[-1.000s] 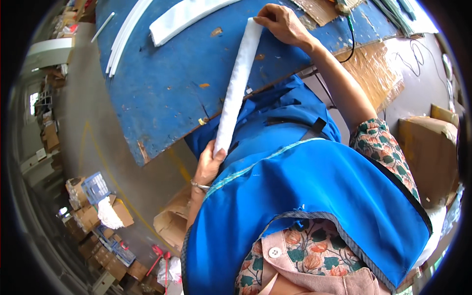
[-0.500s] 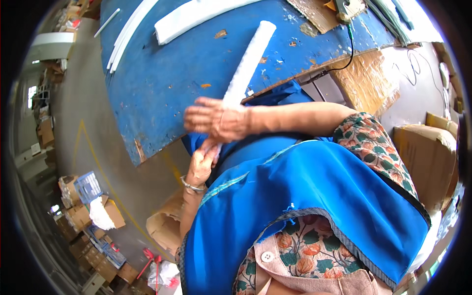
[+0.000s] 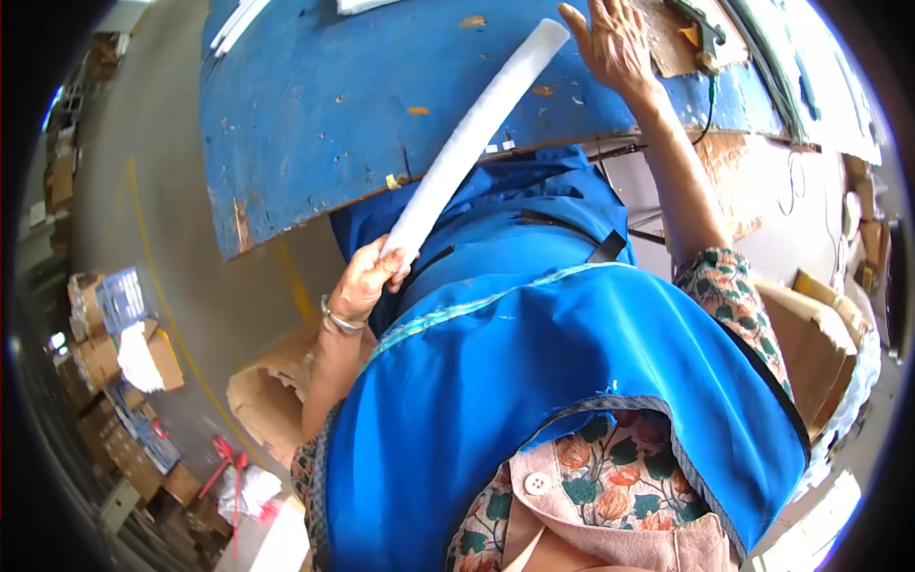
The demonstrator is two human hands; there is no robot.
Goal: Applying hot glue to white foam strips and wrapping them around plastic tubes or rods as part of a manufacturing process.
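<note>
White and long, a foam tube (image 3: 474, 138) lies slanted over the near edge of a blue table (image 3: 315, 114). Its far end points toward 1 o'clock and rests on the table top. Its near end points toward 7 o'clock and sticks out past the table edge.

The left hand (image 3: 367, 279) is at that near end. Its fingers are curled around the tube and grip it tight. A thin bangle (image 3: 338, 319) sits on that wrist.

The right hand (image 3: 615, 43) is up at 12 o'clock, over the far part of the table. Its fingers are spread wide and hold nothing. It is just beside the far end of the tube, at about 3 o'clock from it, and does not touch it.

The person wears a blue apron (image 3: 562, 381) over a flowery shirt (image 3: 610, 477).

Down at 8 o'clock, on the grey floor (image 3: 143, 172), are brown cardboard boxes (image 3: 124, 353) in a pile. A yellow line (image 3: 172, 315) runs across the floor beside them.
</note>
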